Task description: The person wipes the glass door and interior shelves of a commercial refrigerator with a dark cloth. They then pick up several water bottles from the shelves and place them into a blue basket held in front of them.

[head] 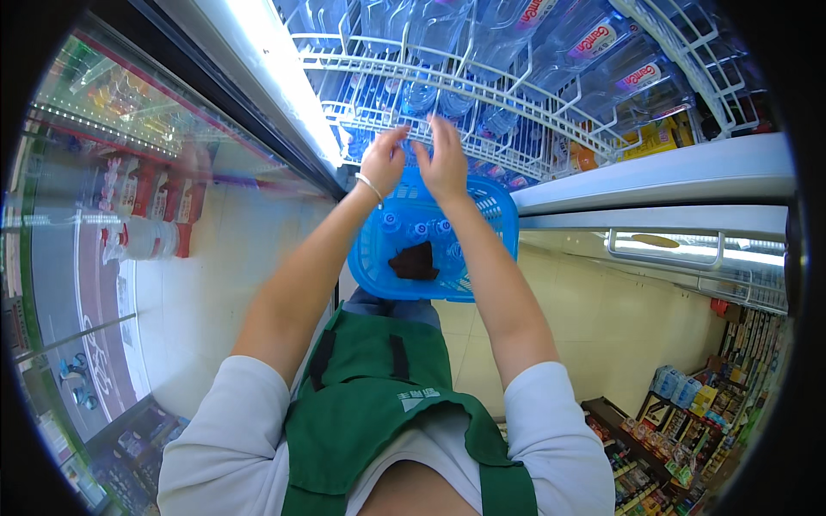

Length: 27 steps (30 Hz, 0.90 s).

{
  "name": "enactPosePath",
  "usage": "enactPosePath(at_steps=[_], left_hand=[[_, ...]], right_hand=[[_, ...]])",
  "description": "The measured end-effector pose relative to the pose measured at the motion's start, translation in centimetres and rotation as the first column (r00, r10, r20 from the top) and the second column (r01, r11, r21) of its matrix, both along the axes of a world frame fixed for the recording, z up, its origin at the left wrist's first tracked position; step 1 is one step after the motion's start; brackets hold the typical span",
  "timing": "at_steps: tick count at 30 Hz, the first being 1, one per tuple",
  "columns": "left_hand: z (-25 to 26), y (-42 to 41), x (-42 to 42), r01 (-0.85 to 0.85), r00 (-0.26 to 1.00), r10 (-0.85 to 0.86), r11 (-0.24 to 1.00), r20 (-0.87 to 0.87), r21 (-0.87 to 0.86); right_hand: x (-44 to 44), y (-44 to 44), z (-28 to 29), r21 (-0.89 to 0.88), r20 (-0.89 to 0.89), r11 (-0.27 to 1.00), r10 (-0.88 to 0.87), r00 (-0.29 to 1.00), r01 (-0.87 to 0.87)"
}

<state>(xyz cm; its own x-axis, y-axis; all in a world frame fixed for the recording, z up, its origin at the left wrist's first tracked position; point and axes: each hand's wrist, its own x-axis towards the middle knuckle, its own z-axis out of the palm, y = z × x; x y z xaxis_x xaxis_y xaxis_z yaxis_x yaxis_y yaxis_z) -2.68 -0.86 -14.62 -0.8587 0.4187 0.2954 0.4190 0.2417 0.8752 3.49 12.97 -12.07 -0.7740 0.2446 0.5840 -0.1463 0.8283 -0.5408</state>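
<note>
Both my hands reach up to the front edge of a white wire shelf (529, 158) in a display fridge. My left hand (385, 161), with a bangle at the wrist, has its fingers curled near the wire. My right hand (444, 158) is beside it, fingers bent towards the shelf; whether either touches anything is unclear. Water bottles (419, 97) lie just beyond the fingertips. Below my hands is a blue plastic basket (497, 193) holding several capped water bottles (421, 230) and a dark brown cloth-like item (414, 261).
Large water bottles (594, 40) fill the upper wire shelf. A fridge door with a metal handle (668, 250) stands at the right, and glass panels are at the left. Bundled bottles (145, 238) show through the left glass. Stocked snack shelves (671, 426) stand at lower right.
</note>
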Motion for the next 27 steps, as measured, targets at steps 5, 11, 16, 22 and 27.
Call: enactPosePath(at_steps=[5,11,16,22,27], left_hand=[[-8.7,-3.4,8.6,0.012,0.932,0.034,0.992,0.360,-0.125],[-15.4,-4.8,10.5,-0.040,0.791,0.265,0.922,0.552,-0.385],[-19.6,-7.0,9.3,0.160,0.852,0.087,0.895,0.516,-0.415],[-15.7,-6.1,9.7,0.108,0.805,0.096,0.947,0.586,-0.303],[-8.5,-4.6,7.0,-0.211,0.835,0.169,0.977,0.523,0.021]], right_hand=[[7.2,-3.6,-9.5,-0.112,0.386,0.988,0.146,0.911,-0.111],[8.2,-6.7,-17.3,-0.043,0.549,0.992,0.124,0.827,-0.120],[7.3,-8.9,-19.6,-0.049,0.631,0.990,0.133,0.765,-0.132],[8.1,-6.9,-17.6,-0.055,0.607,0.995,0.100,0.788,-0.083],[6.3,-5.1,-6.4,-0.125,0.499,0.992,0.075,0.863,-0.014]])
